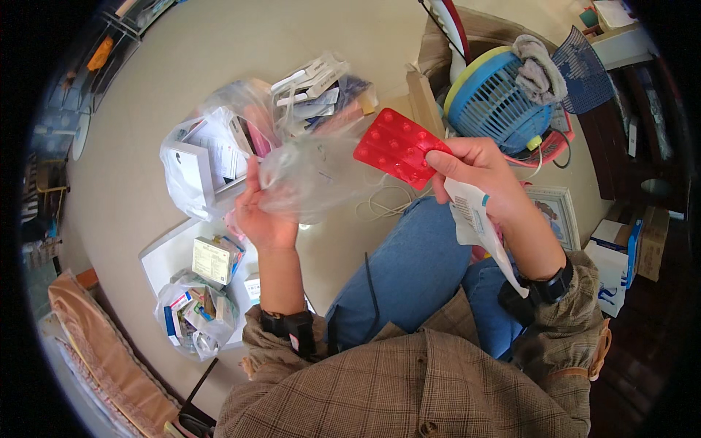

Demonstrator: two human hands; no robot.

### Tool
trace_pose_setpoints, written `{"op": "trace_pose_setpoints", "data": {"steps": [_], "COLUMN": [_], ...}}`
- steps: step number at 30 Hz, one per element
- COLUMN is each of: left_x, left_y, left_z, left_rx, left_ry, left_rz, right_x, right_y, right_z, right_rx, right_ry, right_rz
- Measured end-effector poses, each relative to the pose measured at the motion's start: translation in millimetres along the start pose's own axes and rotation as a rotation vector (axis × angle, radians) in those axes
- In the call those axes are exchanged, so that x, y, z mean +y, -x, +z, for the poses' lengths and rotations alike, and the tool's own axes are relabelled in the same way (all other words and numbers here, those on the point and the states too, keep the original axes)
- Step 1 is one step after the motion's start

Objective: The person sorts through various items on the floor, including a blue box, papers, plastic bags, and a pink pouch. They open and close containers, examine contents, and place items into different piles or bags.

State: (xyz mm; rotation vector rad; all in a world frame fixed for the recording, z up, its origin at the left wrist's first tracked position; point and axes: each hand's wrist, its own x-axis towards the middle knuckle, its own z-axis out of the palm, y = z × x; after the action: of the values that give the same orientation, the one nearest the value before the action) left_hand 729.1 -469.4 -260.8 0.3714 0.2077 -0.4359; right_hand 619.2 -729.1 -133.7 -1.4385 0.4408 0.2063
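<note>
My right hand (475,167) grips a red blister pack (395,143) by its right corner, between thumb and fingers. From the same hand hangs a white packet (472,216) with a barcode printed on it. My left hand (263,211) holds the edge of a clear plastic bag (323,172), whose loose film spreads toward the right. Left of that hand, a plastic bag holds a white box (190,172), printed leaflets (222,159) and other packages. Beyond the film, several white cartons (315,79) lie in a heap with other items.
A white board (159,249) carries a cream carton (212,260) and a bag of small boxes (200,317) at my left. A blue fan (493,104) draped with a grey cloth (539,68) stands at the upper right. A cord (383,208) lies on the floor. Cartons (610,263) stand far right.
</note>
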Motion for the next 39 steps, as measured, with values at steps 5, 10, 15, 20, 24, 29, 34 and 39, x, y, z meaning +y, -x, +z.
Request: {"op": "trace_pose_setpoints", "data": {"steps": [5, 10, 15, 20, 24, 29, 34, 39], "left_x": [-34, -51, -54, -53, -52, -48, -50, -43], "left_y": [8, 20, 24, 29, 37, 37, 35, 19], "left_z": [12, 44, 63, 69, 79, 83, 76, 55], "left_rx": [-0.073, -0.225, -0.178, -0.206, -0.267, -0.312, -0.198, -0.142], "left_ry": [-0.162, -0.668, -0.727, -0.539, -0.539, -0.559, -0.504, 0.121], "left_rz": [-0.097, 0.043, -0.044, -0.086, -0.055, 0.006, 0.003, -0.175], "right_x": [-2, -3, -3, -7, -9, -9, -7, -1], "right_y": [0, -1, 4, 9, 10, 8, 12, 10], "right_z": [5, 9, 15, 16, 17, 20, 19, 8], "right_rx": [-0.028, -0.024, 0.031, 0.131, 0.138, 0.128, 0.14, 0.155], "right_ry": [-0.038, 0.002, 0.3, 0.821, 0.8, 0.74, 0.604, 0.494], "right_rz": [0.017, -0.005, -0.227, -0.745, -0.792, -0.824, -0.576, -0.353]}}
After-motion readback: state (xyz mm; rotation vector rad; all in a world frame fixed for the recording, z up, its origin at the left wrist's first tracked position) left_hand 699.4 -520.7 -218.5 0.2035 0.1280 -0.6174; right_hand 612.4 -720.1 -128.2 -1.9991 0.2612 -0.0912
